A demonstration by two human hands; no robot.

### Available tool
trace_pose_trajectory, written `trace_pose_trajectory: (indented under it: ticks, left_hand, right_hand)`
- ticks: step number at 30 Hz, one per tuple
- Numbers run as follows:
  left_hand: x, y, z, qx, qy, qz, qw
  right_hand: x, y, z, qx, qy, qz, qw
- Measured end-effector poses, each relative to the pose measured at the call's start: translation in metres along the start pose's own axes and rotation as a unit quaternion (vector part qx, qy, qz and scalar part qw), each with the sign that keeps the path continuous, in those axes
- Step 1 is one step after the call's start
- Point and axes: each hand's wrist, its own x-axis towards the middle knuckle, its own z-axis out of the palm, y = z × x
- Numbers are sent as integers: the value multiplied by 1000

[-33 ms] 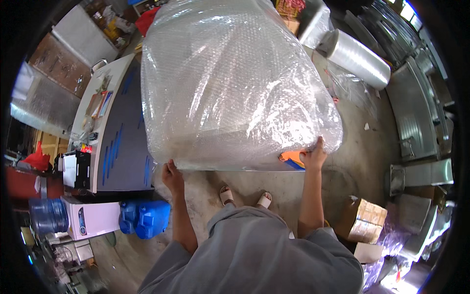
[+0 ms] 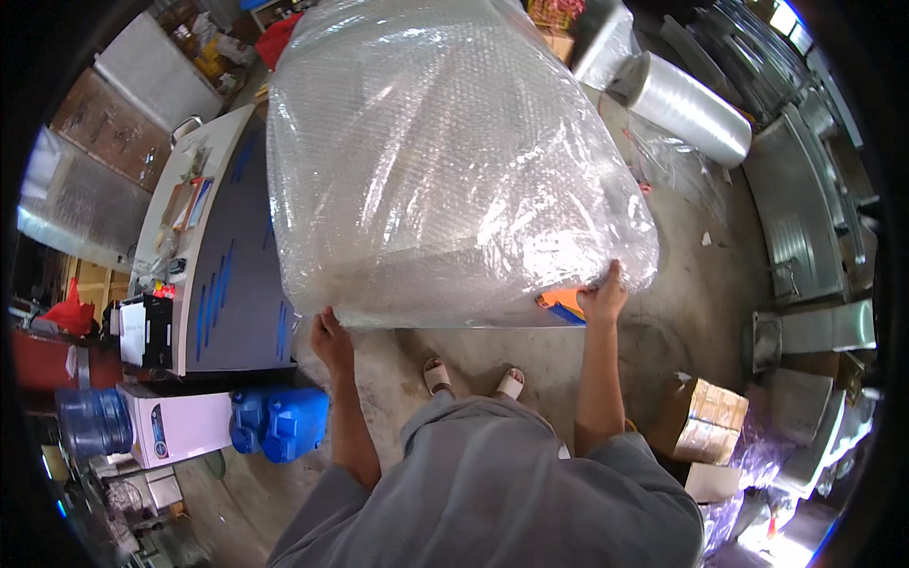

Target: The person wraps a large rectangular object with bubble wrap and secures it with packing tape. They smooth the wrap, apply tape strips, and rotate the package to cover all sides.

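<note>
A large sheet of clear bubble wrap (image 2: pixel 426 161) covers a broad, flat object in front of me and hangs to its near edge. My left hand (image 2: pixel 331 343) is closed on the wrap at the near left corner. Near the right corner, my right hand (image 2: pixel 603 295) pinches the wrap, thumb and fingers bent over the edge. An orange-and-blue thing (image 2: pixel 566 305) touches or lies just beside the right hand at this edge; its kind is unclear, and the hand and film hide part of it. What the wrap covers cannot be made out.
On the left stands a desk (image 2: pixel 227 284) with a dark panel, blue strips and small items. Blue jerrycans (image 2: pixel 294 426) sit beside a water dispenser (image 2: pixel 185 426). At right are a large roll of clear film (image 2: pixel 691 109), cardboard boxes (image 2: pixel 715 417) and metal sinks (image 2: pixel 795 213).
Hardly anything differs: the view has shifted very slightly, and both hands keep their hold at the wrap's near edge.
</note>
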Motion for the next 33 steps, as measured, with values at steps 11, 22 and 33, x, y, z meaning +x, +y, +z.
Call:
trace_pose_trajectory:
  ticks: [11,22,33]
  left_hand:
    - [9,-2,-4,-74,-77,-85,991]
    - [-17,-20,-19,-434,-177,-248,848]
    - [-30,23,-48,-528,-205,-214,796]
  right_hand:
    - [0,-3,12,53,-27,17,998]
    - [-83,52,23,-26,-219,221,950]
    - [-118,25,32,107,-160,378,906]
